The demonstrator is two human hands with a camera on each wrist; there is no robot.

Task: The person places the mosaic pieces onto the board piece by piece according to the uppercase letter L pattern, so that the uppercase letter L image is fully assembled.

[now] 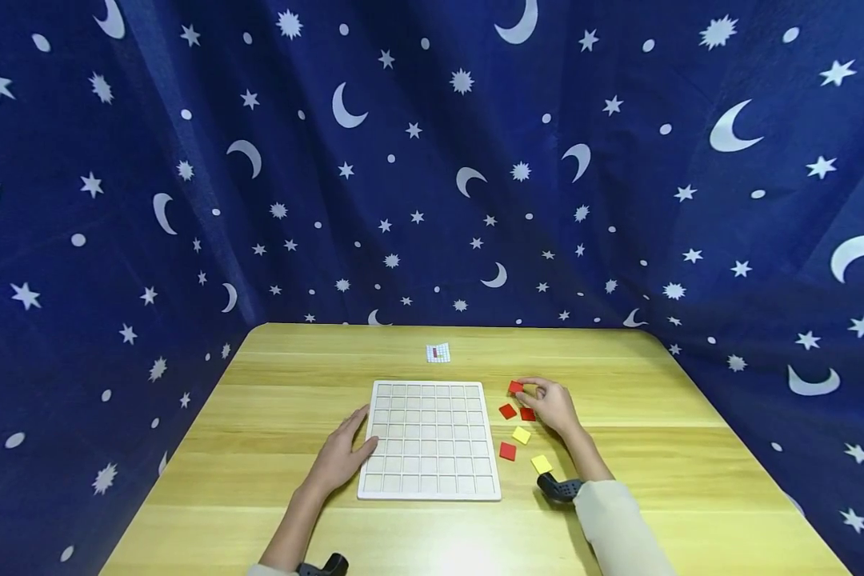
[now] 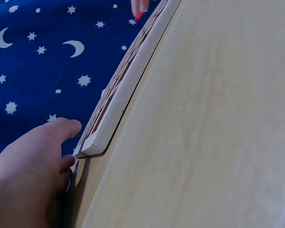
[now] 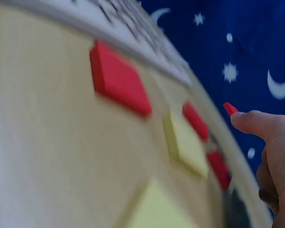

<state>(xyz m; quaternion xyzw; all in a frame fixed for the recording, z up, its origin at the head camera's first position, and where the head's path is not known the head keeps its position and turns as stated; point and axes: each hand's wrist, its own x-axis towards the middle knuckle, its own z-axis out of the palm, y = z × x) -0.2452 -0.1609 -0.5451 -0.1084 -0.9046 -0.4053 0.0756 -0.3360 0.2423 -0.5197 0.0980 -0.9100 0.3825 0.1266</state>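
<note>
A square white grid board [image 1: 432,494] lies on the wooden table, its square cells bare. Along its left edge rests my left hand [image 1: 340,454], fingers stretched beside the frame and thumb on the rim; the thumb [image 2: 66,128] shows by the board's corner in the left wrist view. Right of the board, my right hand [image 1: 553,406] pinches a red square tile [image 1: 516,387] between thumb and fingertips. The same tile [image 3: 230,108] sticks out past the thumb in the right wrist view. Near that hand lie another red tile [image 1: 507,411] and one more red tile [image 1: 528,414].
Closer to me on the right are a yellow tile [image 1: 522,435], a red tile [image 1: 507,451] and a second yellow tile [image 1: 542,465] by the right wrist strap. A small printed grid card [image 1: 438,353] lies behind the board. A blue star-and-moon curtain [image 1: 432,160] surrounds the table.
</note>
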